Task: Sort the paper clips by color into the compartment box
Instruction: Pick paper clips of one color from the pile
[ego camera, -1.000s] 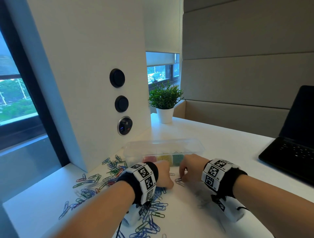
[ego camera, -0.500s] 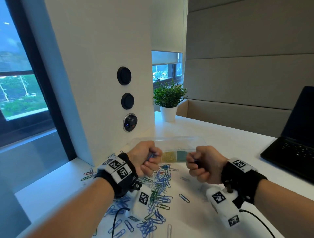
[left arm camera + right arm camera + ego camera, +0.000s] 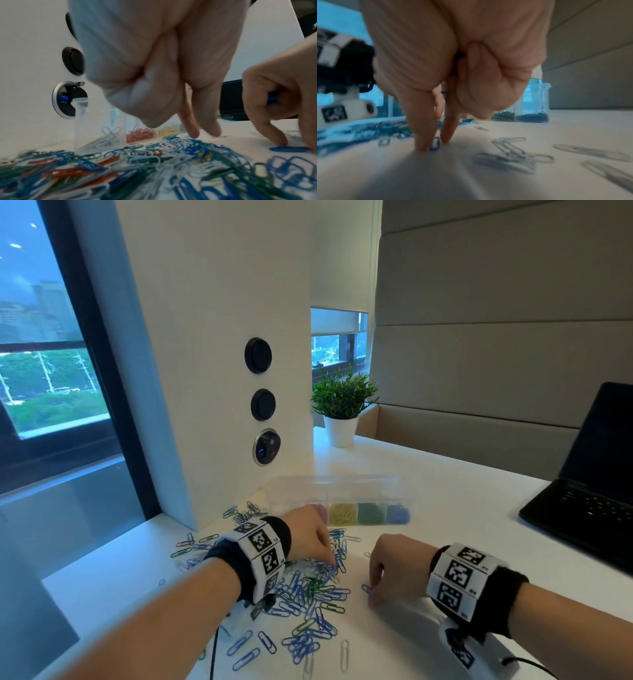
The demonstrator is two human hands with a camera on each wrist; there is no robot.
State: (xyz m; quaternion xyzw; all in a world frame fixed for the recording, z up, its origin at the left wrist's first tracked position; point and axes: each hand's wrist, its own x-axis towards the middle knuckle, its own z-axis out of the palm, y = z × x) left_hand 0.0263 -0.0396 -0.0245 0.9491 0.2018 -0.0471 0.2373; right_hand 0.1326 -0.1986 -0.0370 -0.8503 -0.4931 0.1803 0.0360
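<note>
- Here both hands are down on the bench (image 3: 445, 508), picking from the loose paper clips (image 3: 308, 594) spread in front of the compartment box (image 3: 342, 501).
- Right hand (image 3: 394, 570): thumb and forefinger close on a lone blue clip (image 3: 435, 143) lying flat, apart from the heap; curled fingers already hold something blue in the palm.
- Left hand (image 3: 308, 539): two fingers reach down to the far edge of the heap, other fingers curled in; whether it holds anything, I cannot tell.
- Box holds white, red, yellow, green and blue lots, each in its own cell; blue sits at the right end.
- Likely best: tip the flat clip onto an edge before lifting, keep the palm closed round its load, and take only blue.
- Risk: tangled clips drag a wrong colour along.
</note>
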